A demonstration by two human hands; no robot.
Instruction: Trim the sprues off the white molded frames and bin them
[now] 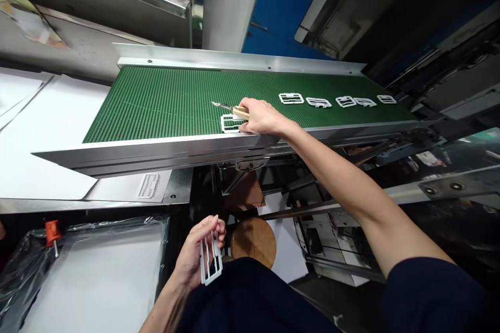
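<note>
Between the thumb and fingers of my left hand (201, 247) is a white plastic frame (211, 260) with long slots, held low in front of my body. Over the green conveyor belt (164, 99), my right hand (261, 116) grips a trimming knife (241, 112) with a light wooden handle, its thin metal blade pointing left. Beneath that hand lies another white slotted frame (230, 124) by the belt's near rail; its right end is hidden by my fingers. Farther right on the belt rest several similar frames (291, 98).
The conveyor's metal side rail (156, 153) stands up along the near edge. Below left, one more frame (148, 186) lies on white sheets on a table. A bag-lined box (97, 276) with an orange-handled tool (52, 233) and a round wooden stool (253, 242) are lower down.
</note>
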